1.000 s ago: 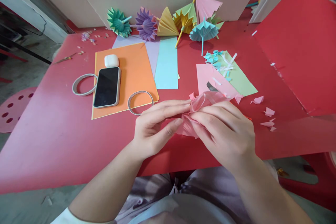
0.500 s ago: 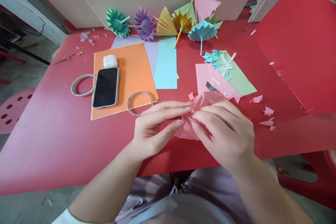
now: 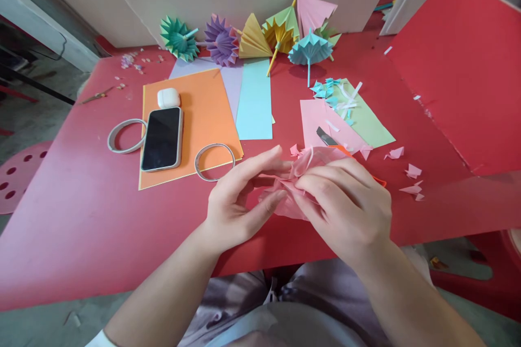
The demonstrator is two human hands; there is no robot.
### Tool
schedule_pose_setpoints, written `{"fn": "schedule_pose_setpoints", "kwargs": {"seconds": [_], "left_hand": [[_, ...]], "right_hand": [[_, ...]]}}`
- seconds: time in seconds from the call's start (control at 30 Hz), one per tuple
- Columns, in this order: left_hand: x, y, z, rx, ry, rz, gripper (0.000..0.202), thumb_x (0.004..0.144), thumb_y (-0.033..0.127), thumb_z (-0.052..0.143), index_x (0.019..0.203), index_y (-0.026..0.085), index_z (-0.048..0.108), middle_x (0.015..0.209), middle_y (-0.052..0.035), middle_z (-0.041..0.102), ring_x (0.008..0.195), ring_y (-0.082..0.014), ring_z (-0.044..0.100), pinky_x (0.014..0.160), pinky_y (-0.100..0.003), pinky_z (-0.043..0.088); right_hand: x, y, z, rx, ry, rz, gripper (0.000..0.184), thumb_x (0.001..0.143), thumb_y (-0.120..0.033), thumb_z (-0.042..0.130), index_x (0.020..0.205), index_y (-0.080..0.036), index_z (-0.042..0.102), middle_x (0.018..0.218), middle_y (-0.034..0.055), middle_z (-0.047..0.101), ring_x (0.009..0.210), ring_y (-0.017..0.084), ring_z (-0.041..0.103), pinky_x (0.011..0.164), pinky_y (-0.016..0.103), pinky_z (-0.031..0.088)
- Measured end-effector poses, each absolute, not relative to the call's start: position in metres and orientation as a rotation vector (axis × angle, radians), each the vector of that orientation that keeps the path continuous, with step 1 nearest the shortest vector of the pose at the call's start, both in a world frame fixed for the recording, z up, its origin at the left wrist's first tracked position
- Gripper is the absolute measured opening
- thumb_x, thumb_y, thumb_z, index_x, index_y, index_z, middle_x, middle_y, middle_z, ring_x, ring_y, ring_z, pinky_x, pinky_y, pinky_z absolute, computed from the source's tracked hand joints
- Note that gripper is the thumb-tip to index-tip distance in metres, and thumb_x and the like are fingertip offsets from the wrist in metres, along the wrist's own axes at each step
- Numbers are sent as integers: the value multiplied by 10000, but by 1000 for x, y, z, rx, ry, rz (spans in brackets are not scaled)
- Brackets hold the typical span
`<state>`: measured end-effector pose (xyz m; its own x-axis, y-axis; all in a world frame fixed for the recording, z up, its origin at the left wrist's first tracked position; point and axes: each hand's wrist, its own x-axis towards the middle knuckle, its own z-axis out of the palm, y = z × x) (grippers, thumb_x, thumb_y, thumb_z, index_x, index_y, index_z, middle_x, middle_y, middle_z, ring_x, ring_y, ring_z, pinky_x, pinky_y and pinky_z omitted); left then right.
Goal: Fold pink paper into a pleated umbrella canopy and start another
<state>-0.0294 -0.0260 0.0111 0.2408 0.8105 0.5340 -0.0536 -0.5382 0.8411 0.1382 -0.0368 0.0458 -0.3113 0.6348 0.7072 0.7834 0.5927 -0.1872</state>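
A crumpled, gathered sheet of thin pink paper (image 3: 291,206) is between my two hands near the table's front edge. My right hand (image 3: 345,203) pinches its bunched middle, with thumb and fingertips closed on the folds. My left hand (image 3: 246,195) holds the paper's left side loosely. Its thumb lies on the sheet while its index finger is raised apart; the lower fingers are partly hidden. Behind the paper lie a flat pink sheet (image 3: 313,111), a dark blade-like strip (image 3: 325,136) and an orange-red object (image 3: 380,181), mostly covered by my right hand.
Folded paper umbrellas (image 3: 310,49) line the wall. On the left, a phone (image 3: 161,138) and white earbud case (image 3: 168,98) rest on orange paper (image 3: 203,114), beside two tape rolls (image 3: 127,136) (image 3: 215,162). Small pink folded pieces (image 3: 413,171) and a red board (image 3: 468,76) are right.
My left index finger has lifted, widening the gap from its thumb. The pink paper's left side shows more between them. My right hand keeps its pinch. The view has shifted slightly.
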Motion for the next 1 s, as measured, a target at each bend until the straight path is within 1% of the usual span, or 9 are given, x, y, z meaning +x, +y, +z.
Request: {"fn": "schedule_pose_setpoints", "kwargs": {"seconds": [0.13, 0.23, 0.4, 0.5, 0.6, 0.7, 0.87, 1.0], "left_hand": [[-29, -24, 10, 1836, 698, 1422, 647, 782, 75, 638, 1352, 298, 427, 1109, -47, 647, 986, -161, 627, 798, -258, 563], [-29, -23, 9, 1920, 705, 1434, 676, 768, 27, 618, 1359, 290, 422, 1082, -45, 647, 945, -152, 613, 780, -270, 552], [-30, -23, 8, 1956, 748, 1449, 695, 752, 0, 602, 1358, 290, 427, 1030, -46, 658, 887, -157, 600, 691, -269, 532], [-31, -23, 7, 1951, 769, 1434, 723, 738, -13, 606, 1360, 304, 421, 1026, -46, 658, 856, -163, 601, 656, -282, 524], [-30, -24, 7, 1931, 802, 1435, 731, 729, -20, 612, 1353, 313, 428, 1008, -44, 659, 851, -168, 605, 645, -289, 522], [-29, -24, 8, 1883, 832, 1466, 684, 742, -20, 600, 1330, 301, 461, 991, -42, 651, 868, -158, 600, 650, -267, 518], [-27, -22, 10, 1821, 832, 1511, 597, 770, -7, 582, 1291, 275, 504, 974, -41, 625, 876, -135, 591, 693, -242, 527], [-27, -21, 11, 1827, 843, 1518, 583, 775, -8, 576, 1283, 269, 509, 981, -39, 625, 884, -125, 590, 692, -219, 525]], "right_hand": [[138, -37, 44, -1121, -2036, -225, 197, 729, -105, 699, 696, -197, 529, 636, -15, 662, 627, 119, 558, 567, 249, 442], [137, -37, 44, -1110, -2020, -207, 190, 735, -106, 697, 701, -198, 534, 646, -17, 669, 638, 117, 559, 572, 247, 448], [135, -39, 45, -1099, -2009, -159, 160, 750, -145, 697, 707, -202, 554, 653, -13, 673, 662, 127, 581, 593, 255, 469], [134, -39, 44, -1098, -1999, -133, 151, 755, -141, 691, 732, -206, 557, 670, -15, 676, 677, 126, 591, 606, 253, 477], [134, -39, 44, -1089, -1986, -102, 173, 749, -121, 686, 724, -206, 538, 645, -22, 659, 648, 118, 571, 606, 247, 480], [136, -40, 44, -1094, -1998, -58, 177, 746, -130, 688, 733, -207, 530, 635, -23, 643, 644, 117, 559, 620, 246, 482], [138, -42, 46, -1094, -2037, -18, 140, 763, -135, 666, 809, -211, 557, 698, -15, 653, 705, 126, 595, 690, 256, 497], [137, -43, 46, -1131, -2036, -54, 151, 752, -89, 654, 791, -200, 559, 681, -13, 663, 707, 131, 617, 679, 263, 507]]}}
